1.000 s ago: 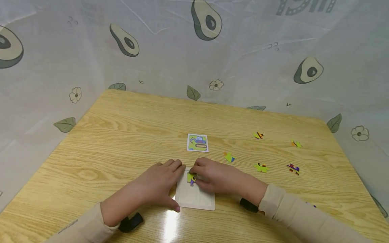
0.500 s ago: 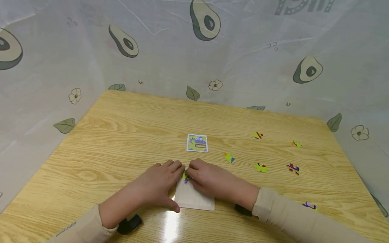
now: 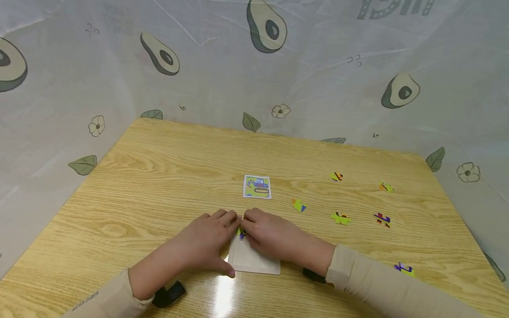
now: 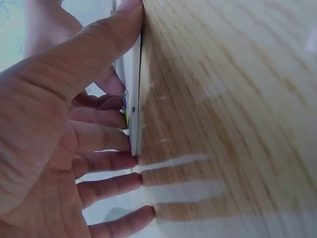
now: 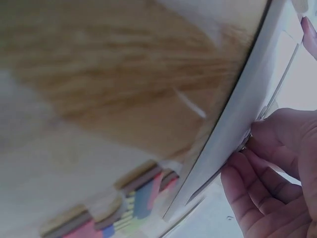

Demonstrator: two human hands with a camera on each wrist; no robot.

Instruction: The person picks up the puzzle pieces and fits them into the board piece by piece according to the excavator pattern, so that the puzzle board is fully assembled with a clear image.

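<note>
A shallow pale puzzle tray (image 3: 256, 263) lies on the table in front of me. My left hand (image 3: 207, 242) spreads along its left side, the fingers near the far corner and the thumb at the near one; in the left wrist view its fingers (image 4: 110, 188) are fairly straight and touch the table. My right hand (image 3: 274, 233) pinches a green and purple puzzle piece (image 3: 241, 236) at the tray's upper left corner. That piece is mostly hidden by the fingers. In the right wrist view the right hand's fingers (image 5: 242, 193) are curled low over the tray (image 5: 233, 126).
A picture card of an excavator (image 3: 257, 187) lies beyond the tray. Several loose puzzle pieces are scattered to the right, among them a green one (image 3: 341, 218), a purple and red one (image 3: 382, 219) and a purple and green one (image 3: 404, 268). A patterned curtain (image 3: 214, 88) borders the table.
My right hand has moved left with the puzzle piece, into the tray's upper left corner. More of the piece is now covered by its fingers. My left hand stays at the tray's edge.
</note>
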